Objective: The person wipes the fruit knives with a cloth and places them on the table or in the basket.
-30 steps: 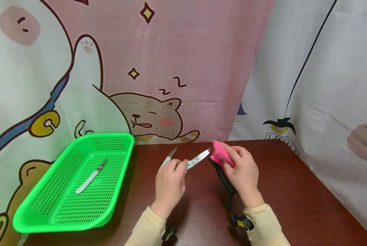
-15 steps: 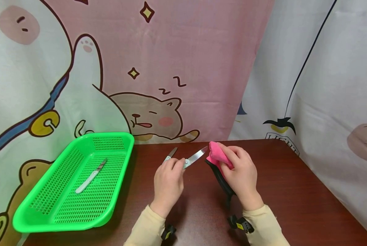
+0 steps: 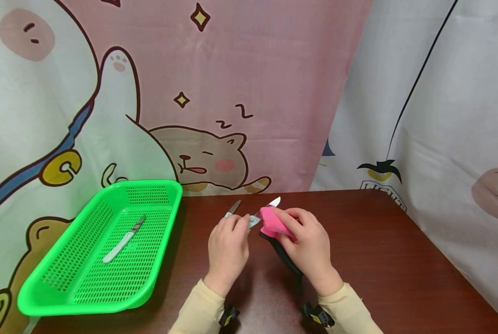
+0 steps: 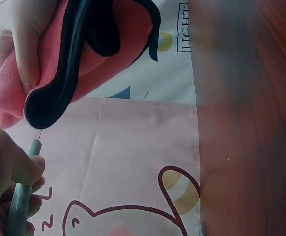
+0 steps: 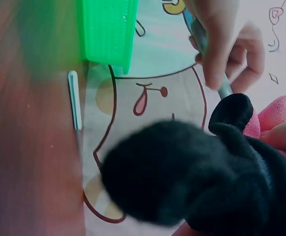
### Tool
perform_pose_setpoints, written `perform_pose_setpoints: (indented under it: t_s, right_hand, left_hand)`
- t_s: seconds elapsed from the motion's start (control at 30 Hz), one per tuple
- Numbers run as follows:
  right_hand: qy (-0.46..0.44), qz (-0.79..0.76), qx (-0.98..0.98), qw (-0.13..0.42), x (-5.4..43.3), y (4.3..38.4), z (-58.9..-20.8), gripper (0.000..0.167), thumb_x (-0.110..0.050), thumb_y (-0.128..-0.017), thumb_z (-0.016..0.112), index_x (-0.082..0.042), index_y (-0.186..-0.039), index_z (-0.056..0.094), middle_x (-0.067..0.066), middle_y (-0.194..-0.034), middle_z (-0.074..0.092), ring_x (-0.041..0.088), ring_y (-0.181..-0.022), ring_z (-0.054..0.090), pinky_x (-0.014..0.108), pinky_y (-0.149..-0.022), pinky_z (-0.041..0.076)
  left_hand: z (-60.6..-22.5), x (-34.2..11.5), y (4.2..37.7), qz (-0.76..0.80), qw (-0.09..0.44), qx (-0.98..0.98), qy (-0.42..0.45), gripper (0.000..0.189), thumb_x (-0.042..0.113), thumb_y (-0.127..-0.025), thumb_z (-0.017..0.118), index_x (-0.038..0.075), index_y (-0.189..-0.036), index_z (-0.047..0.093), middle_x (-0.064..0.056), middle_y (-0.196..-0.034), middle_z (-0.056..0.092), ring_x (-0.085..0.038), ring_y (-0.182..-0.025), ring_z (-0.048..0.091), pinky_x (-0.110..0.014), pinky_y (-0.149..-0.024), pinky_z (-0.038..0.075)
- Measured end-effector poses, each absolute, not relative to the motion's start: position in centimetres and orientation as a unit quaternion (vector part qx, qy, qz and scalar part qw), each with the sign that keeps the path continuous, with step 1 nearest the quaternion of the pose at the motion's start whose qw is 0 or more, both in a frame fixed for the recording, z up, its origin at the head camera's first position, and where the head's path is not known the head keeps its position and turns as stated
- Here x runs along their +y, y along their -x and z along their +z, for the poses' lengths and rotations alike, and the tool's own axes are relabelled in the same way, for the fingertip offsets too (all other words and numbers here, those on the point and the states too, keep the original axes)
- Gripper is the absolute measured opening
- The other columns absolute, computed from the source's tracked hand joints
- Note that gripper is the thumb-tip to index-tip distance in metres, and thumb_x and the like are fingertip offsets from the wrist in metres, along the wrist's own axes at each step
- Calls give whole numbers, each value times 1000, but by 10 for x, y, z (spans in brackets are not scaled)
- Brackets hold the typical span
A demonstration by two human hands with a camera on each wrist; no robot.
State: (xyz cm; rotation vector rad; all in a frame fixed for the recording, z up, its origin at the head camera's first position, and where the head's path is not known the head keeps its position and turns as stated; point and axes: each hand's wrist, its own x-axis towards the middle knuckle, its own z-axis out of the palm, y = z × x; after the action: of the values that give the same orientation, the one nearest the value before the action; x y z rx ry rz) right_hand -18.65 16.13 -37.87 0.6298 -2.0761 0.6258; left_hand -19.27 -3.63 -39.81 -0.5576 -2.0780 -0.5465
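Note:
My left hand (image 3: 229, 253) grips a paring knife by its pale handle (image 4: 19, 209); the blade (image 3: 275, 202) points up and to the right. In my right hand (image 3: 309, 250) is a pink cloth (image 3: 272, 221) with a black edge, pinched around the middle of that blade so only the tip shows beyond it. The cloth's black trim (image 5: 167, 172) hangs below the fingers and fills much of the right wrist view. Behind my left hand a second knife (image 3: 233, 208) lies on the table, its handle partly hidden in the head view but visible in the right wrist view.
A green plastic basket (image 3: 154, 278) stands on the left of the dark wooden table (image 3: 399, 260). Inside it lies another knife (image 3: 123, 241) with a pale handle. A printed curtain (image 3: 282, 93) hangs right behind the table's back edge.
My right hand has moved left with the pink cloth, from beyond the knife's tip onto its blade. The left hand has shifted only slightly left and still holds the knife.

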Motion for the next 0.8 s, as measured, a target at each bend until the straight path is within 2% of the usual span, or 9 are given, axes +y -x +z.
perform_pose_setpoints:
  t_s: [0.43, 0.8]
  right_hand:
    - [-272, 224, -840, 413, 150, 187, -388, 54, -15, -72, 87, -21, -124, 71, 10, -100, 66, 27, -88, 63, 44, -73, 56]
    - [-269, 217, -844, 411, 152, 189, -392, 54, -16, -72, 88, -21, -123, 71, 11, -99, 66, 28, -88, 63, 45, -73, 56]
  left_hand:
    - [-397, -32, 189, -224, 441, -838, 229, 37, 7, -74, 86, 6, -107, 69, -8, -88, 63, -22, -74, 58, -34, -61, 52]
    - [-398, -31, 189, -228, 452, -828, 241, 32, 4, -77, 82, 6, -106, 68, -8, -86, 61, -23, -74, 58, -37, -62, 51]
